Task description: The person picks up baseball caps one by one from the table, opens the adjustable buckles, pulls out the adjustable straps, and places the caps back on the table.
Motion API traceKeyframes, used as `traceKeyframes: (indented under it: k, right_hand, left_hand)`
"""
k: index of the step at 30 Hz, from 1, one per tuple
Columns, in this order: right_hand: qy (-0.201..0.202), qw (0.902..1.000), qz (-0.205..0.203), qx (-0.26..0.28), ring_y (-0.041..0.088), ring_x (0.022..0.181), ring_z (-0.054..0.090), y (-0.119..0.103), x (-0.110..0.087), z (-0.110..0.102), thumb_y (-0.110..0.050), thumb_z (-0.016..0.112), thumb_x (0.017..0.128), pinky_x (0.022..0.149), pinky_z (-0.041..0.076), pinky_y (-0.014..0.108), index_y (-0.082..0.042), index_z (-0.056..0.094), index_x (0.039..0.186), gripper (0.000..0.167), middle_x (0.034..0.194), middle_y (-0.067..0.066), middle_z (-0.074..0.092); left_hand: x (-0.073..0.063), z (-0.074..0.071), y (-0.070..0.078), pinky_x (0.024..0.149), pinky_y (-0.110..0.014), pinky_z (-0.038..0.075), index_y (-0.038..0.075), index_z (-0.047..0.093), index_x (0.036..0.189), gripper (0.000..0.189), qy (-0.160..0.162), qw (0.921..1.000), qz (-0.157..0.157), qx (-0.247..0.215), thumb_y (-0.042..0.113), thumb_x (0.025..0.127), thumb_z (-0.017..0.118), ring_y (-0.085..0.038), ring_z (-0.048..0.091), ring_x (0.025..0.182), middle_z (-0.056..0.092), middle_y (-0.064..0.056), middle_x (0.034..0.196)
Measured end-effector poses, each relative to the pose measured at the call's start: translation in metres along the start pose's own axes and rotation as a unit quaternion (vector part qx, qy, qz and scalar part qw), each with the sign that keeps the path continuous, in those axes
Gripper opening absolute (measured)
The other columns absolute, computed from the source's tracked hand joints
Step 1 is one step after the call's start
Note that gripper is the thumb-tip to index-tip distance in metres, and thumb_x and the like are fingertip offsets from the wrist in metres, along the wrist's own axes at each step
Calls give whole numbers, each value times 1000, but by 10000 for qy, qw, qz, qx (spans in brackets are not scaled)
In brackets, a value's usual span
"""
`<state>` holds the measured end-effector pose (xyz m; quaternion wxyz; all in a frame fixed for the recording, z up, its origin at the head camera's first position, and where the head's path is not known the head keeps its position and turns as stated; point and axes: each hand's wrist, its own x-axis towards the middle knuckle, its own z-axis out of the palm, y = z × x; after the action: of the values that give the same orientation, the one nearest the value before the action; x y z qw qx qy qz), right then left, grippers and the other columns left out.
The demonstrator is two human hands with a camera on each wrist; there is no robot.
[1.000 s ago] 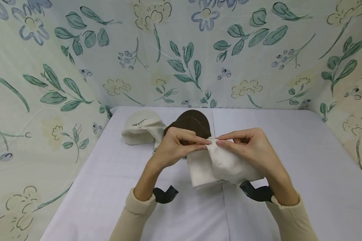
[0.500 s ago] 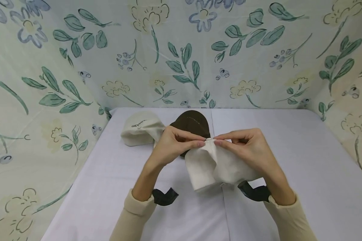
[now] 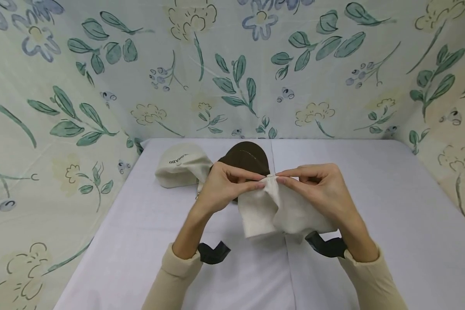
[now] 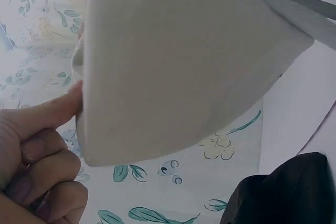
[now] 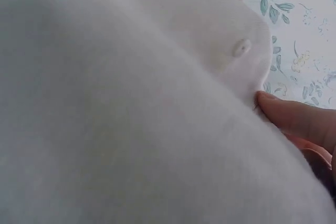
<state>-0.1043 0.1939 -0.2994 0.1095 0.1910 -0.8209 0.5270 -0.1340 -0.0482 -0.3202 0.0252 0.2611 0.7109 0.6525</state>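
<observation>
A white baseball cap (image 3: 306,213) hangs folded between my two hands in the head view. My left hand (image 3: 226,187) pinches its top edge between thumb and index finger. Close beside it, my right hand (image 3: 321,183) pinches the same edge, with the fingertips of both hands nearly meeting. In the left wrist view the cap's broad pale side (image 4: 168,66) fills the middle, and a strap (image 4: 304,9) with a small metal piece shows at the upper right. A small stitched eyelet (image 5: 242,48) is visible on the cloth in the right wrist view.
Behind my hands, a dark brown cap (image 3: 247,155) lies on the white-covered table (image 3: 139,258), partly hidden by my left hand. To its left is a cream cap (image 3: 174,172) with dark lettering. Floral cloth (image 3: 232,77) hangs around the table.
My fingertips have drawn slightly together on the cap's top edge and keep pinching it. The hanging cloth has swung and creased differently. The two caps on the table stay put.
</observation>
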Motion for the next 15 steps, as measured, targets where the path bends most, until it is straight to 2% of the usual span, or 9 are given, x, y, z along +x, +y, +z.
traceKeyframes:
  k: [3,5,6,9,15]
  right_hand:
    - [28,10000,-5,37,12,54,28,0,-2,-2,-13,85,87,45,21,32,-18,85,94,9,55,-3,33]
    - [50,10000,-27,33,13,53,26,-1,-2,-3,-12,85,86,45,20,32,-17,85,94,9,55,-2,32]
    - [51,10000,-41,23,13,53,25,-2,-3,-3,-10,85,86,45,19,32,-17,86,93,10,54,-2,31]
    - [17,10000,-46,-49,14,51,24,-5,-3,-4,-7,86,84,45,18,33,-16,86,92,12,52,0,29]
    - [-101,9998,11,-160,11,49,24,-6,-2,-6,-9,87,82,43,17,32,-18,86,91,13,50,-1,29]
  left_hand:
    - [2,2,-4,60,-19,47,-2,82,97,12,1,9996,198,-198,0,84,83,-5,58,65,77,-18,80]
    - [3,3,-7,66,-19,53,-5,81,96,12,-31,9989,330,-337,-4,84,82,-6,67,74,79,-21,95]
    - [4,3,-8,67,-20,54,-6,81,96,13,-51,9985,383,-383,-5,84,81,-7,69,77,78,-22,97]
    - [4,2,-9,66,-20,53,-6,81,96,12,-112,9978,511,-400,-6,84,81,-7,67,74,78,-22,97]
    - [4,-1,-7,61,-19,47,-8,80,96,12,-235,9972,621,-346,-6,85,80,-6,55,65,78,-23,89]
